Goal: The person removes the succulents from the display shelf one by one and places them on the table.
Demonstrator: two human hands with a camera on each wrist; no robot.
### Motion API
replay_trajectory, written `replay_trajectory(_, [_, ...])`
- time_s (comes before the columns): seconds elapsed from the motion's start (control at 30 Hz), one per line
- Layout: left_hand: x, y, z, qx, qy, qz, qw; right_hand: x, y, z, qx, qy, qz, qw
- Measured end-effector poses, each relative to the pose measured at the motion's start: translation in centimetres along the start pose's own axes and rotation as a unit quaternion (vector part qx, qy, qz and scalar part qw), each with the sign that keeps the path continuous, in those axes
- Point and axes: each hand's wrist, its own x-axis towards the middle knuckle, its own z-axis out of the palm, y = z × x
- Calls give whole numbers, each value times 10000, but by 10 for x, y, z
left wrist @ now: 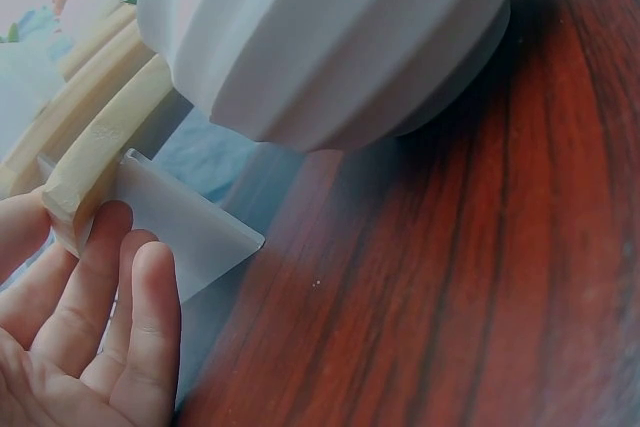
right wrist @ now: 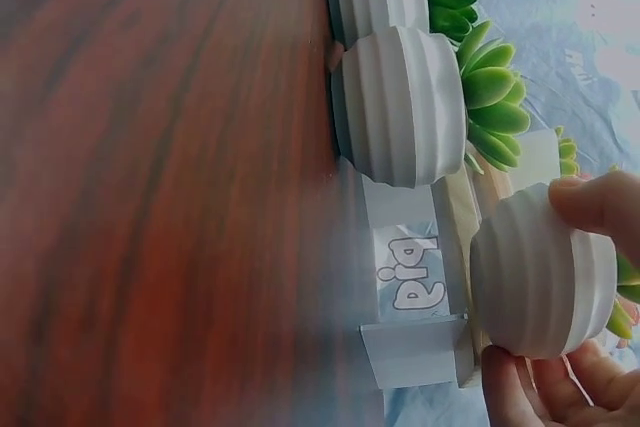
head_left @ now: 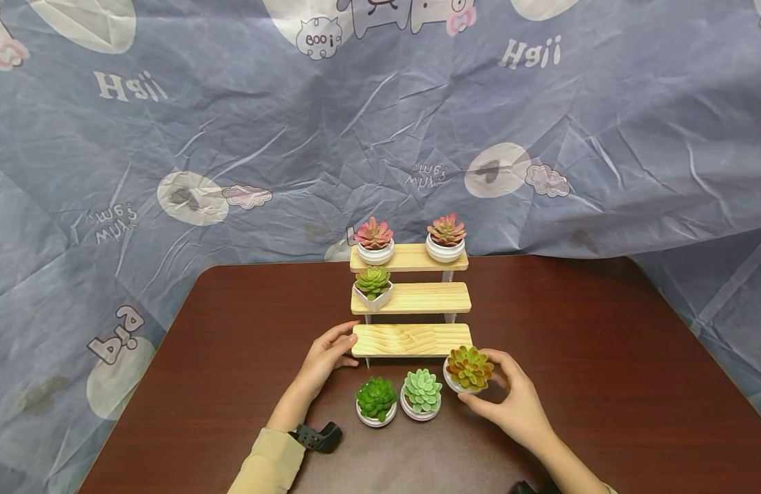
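My right hand point(head_left: 517, 401) grips the white ribbed pot of an orange-green potted succulent point(head_left: 469, 368), thumb on one side and fingers on the other. The pot is held at the right front corner of a three-step wooden plant stand point(head_left: 411, 339). At the stand's left end, my left hand point(head_left: 321, 360) pinches the lowest board point(left wrist: 100, 152), with fingertips under it beside a pale support. Between my hands stand a dark green potted succulent point(head_left: 377, 399) and a mint green potted succulent point(head_left: 421, 394), both upright on the table.
Two pink potted succulents point(head_left: 375, 240) sit on the stand's top step, one at each end. A light green succulent in an angular white pot point(head_left: 372, 287) occupies the middle step's left end. Behind the brown table point(head_left: 250, 309) hangs a blue printed cloth point(head_left: 331, 151).
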Motion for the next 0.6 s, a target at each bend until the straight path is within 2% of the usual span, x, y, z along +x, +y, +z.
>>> replay_trajectory(0.4, [-1, 1, 1, 8, -9, -10, 10000, -5, 5, -2, -126, -95, 242, 9996])
replay_trajectory(0.6, [0, 1, 1, 12, -11, -16, 10000, -6, 6, -3, -105, -114, 194, 9997])
